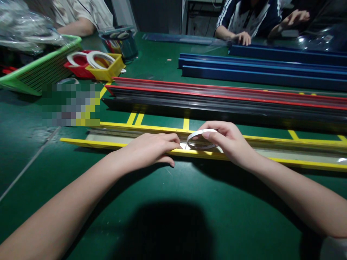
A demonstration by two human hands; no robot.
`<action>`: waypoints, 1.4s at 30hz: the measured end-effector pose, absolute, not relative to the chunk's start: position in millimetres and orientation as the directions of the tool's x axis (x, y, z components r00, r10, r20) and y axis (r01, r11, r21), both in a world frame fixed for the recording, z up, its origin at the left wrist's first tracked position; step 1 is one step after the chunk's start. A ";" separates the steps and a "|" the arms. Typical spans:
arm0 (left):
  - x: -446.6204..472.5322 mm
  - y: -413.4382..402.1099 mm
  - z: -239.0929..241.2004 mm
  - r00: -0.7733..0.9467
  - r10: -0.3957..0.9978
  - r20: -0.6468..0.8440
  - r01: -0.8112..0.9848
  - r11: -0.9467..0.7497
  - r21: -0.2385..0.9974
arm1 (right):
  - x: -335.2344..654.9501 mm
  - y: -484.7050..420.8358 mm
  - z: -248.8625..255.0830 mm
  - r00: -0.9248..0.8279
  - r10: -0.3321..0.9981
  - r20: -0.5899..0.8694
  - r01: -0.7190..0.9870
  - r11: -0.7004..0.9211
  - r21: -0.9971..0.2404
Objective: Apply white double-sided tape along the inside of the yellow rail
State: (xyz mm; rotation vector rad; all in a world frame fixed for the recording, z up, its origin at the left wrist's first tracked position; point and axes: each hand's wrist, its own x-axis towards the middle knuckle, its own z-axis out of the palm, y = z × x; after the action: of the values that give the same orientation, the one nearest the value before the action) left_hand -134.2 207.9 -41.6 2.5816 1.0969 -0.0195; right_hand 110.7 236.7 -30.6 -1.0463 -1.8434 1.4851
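A long yellow-edged channel (pixel 292 163) with a pale inner floor lies across the table in front of me. My right hand (pixel 230 142) holds a narrow roll of white tape (pixel 187 141) over the channel, pinched at its right side between thumb and fingers. To the left of the roll, my left hand (pixel 151 148) rests across the channel. Its fingers reach down inside, and its thumb hangs apart over the near yellow edge. A short white strip shows between the left fingertips and the roll; where it ends under the fingers is hidden.
Beyond lie red-edged and black profiles (pixel 217 108) and blue profiles (pixel 257 74). At the left stand a green basket (pixel 51 65) of plastic-wrapped items, red (pixel 78 70) and yellow (pixel 108 70) bins with tape rolls, and a container (pixel 121 47). Two people sit across the table.
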 end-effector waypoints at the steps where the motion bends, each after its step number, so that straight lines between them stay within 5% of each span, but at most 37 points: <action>1: -134.0 207.9 -41.0 0.702 0.697 -0.144 0.703 -0.646 0.298 | 110.8 236.6 -30.5 -0.549 0.834 -0.055 0.232 0.088 -0.969; 26: -129.4 206.9 -36.3 0.667 0.724 -0.178 0.737 -0.605 0.302 | 108.7 235.4 -24.1 -0.574 0.819 0.020 0.251 0.199 -0.947; 38: -130.0 206.2 -36.3 0.653 0.734 -0.185 0.750 -0.594 0.289 | 109.9 237.9 -33.5 -0.494 0.860 0.127 0.045 0.171 -0.984; 42: -130.1 205.9 -36.5 0.657 0.731 -0.183 0.747 -0.599 0.289 | 108.6 237.4 -30.7 -0.499 0.855 0.144 0.093 0.219 -0.971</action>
State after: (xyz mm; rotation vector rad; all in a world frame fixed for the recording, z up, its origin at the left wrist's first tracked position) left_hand -130.1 205.9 -36.5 2.5366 1.1728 -0.0644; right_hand 108.6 237.4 -30.7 -0.8830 -1.7759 1.3439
